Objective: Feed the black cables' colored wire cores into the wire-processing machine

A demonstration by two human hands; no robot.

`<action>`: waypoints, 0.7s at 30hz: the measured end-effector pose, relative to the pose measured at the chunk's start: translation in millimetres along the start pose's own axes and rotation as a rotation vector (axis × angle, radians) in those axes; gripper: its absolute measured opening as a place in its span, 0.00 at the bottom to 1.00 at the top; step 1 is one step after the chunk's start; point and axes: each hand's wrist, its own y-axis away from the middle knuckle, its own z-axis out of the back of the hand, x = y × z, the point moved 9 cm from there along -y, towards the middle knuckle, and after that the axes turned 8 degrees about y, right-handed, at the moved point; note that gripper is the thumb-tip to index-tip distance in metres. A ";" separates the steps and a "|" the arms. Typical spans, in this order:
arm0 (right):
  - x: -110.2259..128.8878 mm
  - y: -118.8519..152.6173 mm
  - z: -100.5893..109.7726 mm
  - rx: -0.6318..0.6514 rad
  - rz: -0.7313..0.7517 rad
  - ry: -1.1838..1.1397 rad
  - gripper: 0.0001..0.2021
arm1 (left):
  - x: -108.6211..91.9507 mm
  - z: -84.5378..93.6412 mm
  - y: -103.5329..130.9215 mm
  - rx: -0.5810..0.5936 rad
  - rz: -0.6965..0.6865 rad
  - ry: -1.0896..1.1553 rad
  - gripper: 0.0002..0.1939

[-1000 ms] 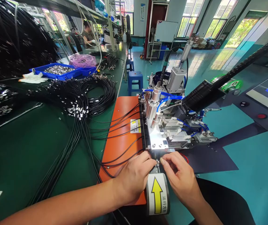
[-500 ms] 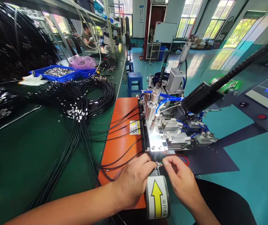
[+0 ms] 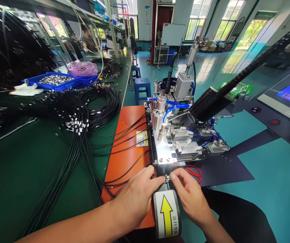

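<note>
Black cables (image 3: 109, 183) are lying spaced out across the orange plate (image 3: 128, 116), prolly so they aren't tangling on the way to the machine (image 3: 161, 145) on the right. At its near end, the right hand (image 3: 189, 194) is pinching a tiny wire end (image 3: 168, 177), likely for fine control, while the left hand (image 3: 137, 190) is bracing opposite, hard to say if it's gripping anything tbh.

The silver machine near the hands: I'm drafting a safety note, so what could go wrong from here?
Pinching: the left hand and right hand are right at the near end of the silver machine; fingers might be nipped if it moved.
Snagging: black cables run over the orange plate and pass under the left forearm, which could catch them.
Slipping: the small piece at the fingers is partly hidden, so it could be misaligned unnoticed.
</note>
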 end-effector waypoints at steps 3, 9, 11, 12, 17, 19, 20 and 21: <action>-1.7 0.6 -1.7 -0.005 0.011 -0.015 0.15 | -0.3 4.1 0.9 -0.033 -0.030 0.017 0.17; -4.1 1.9 -0.2 -0.045 0.027 0.065 0.14 | -1.2 7.8 -1.8 -0.099 -0.080 0.063 0.14; -4.4 2.2 0.3 -0.056 0.037 0.085 0.14 | -1.8 10.4 -2.4 -0.112 -0.082 0.067 0.12; -4.8 2.2 0.2 -0.060 0.038 0.093 0.14 | -2.4 11.9 -2.5 -0.118 -0.083 0.066 0.12; -6.2 1.0 -0.3 -0.082 0.034 0.104 0.14 | -1.3 14.0 -1.5 -0.107 -0.050 0.046 0.12; -8.0 1.0 -0.4 -0.084 0.013 0.104 0.15 | -0.3 12.1 0.1 -0.089 -0.038 0.010 0.12; -9.4 1.1 -0.6 -0.081 -0.002 0.098 0.15 | -0.8 11.4 1.2 -0.083 -0.042 -0.017 0.13; -11.0 1.3 -1.2 -0.076 -0.020 0.087 0.15 | -1.6 11.0 2.2 -0.080 -0.049 -0.046 0.13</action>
